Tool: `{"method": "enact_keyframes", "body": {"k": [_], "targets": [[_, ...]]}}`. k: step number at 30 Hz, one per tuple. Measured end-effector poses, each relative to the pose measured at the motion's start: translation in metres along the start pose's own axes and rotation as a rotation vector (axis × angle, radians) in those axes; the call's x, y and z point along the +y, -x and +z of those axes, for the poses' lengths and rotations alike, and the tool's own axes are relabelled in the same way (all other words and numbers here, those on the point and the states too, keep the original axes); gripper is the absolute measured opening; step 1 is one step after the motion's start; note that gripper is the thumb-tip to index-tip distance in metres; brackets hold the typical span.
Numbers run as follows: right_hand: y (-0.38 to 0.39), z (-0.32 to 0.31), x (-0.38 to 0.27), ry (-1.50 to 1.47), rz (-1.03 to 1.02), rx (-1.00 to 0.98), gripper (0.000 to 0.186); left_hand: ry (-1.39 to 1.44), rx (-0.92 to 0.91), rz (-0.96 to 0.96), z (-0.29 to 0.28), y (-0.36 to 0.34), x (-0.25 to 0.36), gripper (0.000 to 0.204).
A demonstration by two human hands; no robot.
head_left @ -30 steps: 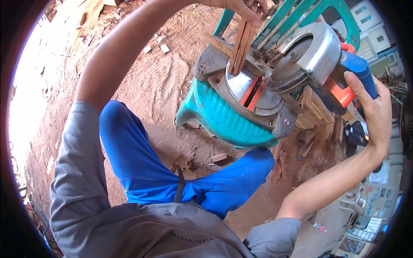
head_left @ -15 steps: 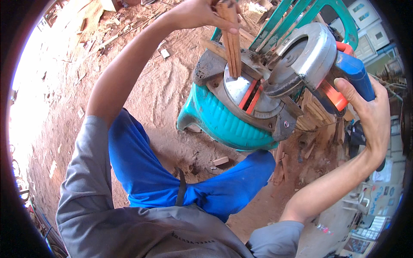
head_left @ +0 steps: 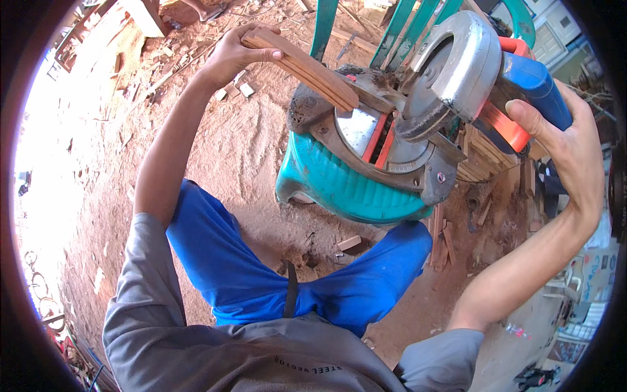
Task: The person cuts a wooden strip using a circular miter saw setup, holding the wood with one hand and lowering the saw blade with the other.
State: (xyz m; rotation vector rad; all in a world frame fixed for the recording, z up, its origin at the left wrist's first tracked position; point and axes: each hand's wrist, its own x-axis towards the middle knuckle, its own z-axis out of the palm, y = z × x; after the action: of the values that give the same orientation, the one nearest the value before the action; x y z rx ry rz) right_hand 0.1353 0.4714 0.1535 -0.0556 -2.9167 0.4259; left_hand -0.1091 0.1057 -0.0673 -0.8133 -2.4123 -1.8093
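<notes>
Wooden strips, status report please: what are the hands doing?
Left hand holds wooden strips on saw table. Right hand grips blue handle. Blade guard raised.

We see a teal plastic chair (head_left: pixel 339 186) standing on reddish dirt (head_left: pixel 241 150). Offcuts (head_left: pixel 349 243) lie on the ground just in front of it, and more scraps (head_left: pixel 236 90) lie scattered beyond. A stack of cut sticks (head_left: pixel 483 157) sits to the chair's right. Blue shorts (head_left: pixel 235 274) and a grey shirt (head_left: pixel 215 353) fill the lower frame.
</notes>
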Motion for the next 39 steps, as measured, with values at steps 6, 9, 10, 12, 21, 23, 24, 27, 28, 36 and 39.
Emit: {"method": "enact_keyframes", "body": {"k": [6,9,10,12,21,23,24,27,28,36,39], "targets": [[0.000,0.004,0.001,-0.041,-0.051,0.073,0.053,0.022,0.023,-0.058,0.004,0.011,-0.002,0.072],[0.001,0.004,0.003,-0.044,-0.049,0.065,0.053,-0.017,0.043,-0.162,0.008,0.020,-0.001,0.074],[0.002,0.004,0.003,-0.062,-0.054,0.071,0.053,-0.018,0.044,-0.165,0.010,0.021,-0.002,0.074],[0.002,0.005,0.003,-0.082,-0.064,0.073,0.053,0.051,0.034,-0.183,0.015,0.026,-0.007,0.077],[0.003,0.002,0.000,-0.067,-0.079,0.027,0.054,0.169,0.103,-0.367,0.040,0.034,-0.054,0.096],[0.001,0.005,0.002,-0.108,-0.122,0.050,0.054,0.509,0.036,-0.316,0.044,0.035,-0.060,0.093],[0.001,0.005,0.003,-0.108,-0.138,0.059,0.054,0.521,0.028,-0.303,0.045,0.035,-0.061,0.093],[0.002,0.004,0.004,-0.079,-0.111,0.042,0.054,0.563,0.037,-0.286,0.044,0.036,-0.058,0.092],[0.002,0.004,0.004,-0.072,-0.106,0.062,0.055,0.398,0.008,-0.240,0.043,0.036,-0.056,0.094],[0.002,0.004,0.002,-0.043,-0.103,0.068,0.060,-0.379,0.081,-0.009,0.051,0.040,-0.037,0.090],[0.003,0.004,0.002,-0.087,-0.110,0.061,0.061,-0.331,0.008,-0.164,0.044,0.038,-0.029,0.077]]}}
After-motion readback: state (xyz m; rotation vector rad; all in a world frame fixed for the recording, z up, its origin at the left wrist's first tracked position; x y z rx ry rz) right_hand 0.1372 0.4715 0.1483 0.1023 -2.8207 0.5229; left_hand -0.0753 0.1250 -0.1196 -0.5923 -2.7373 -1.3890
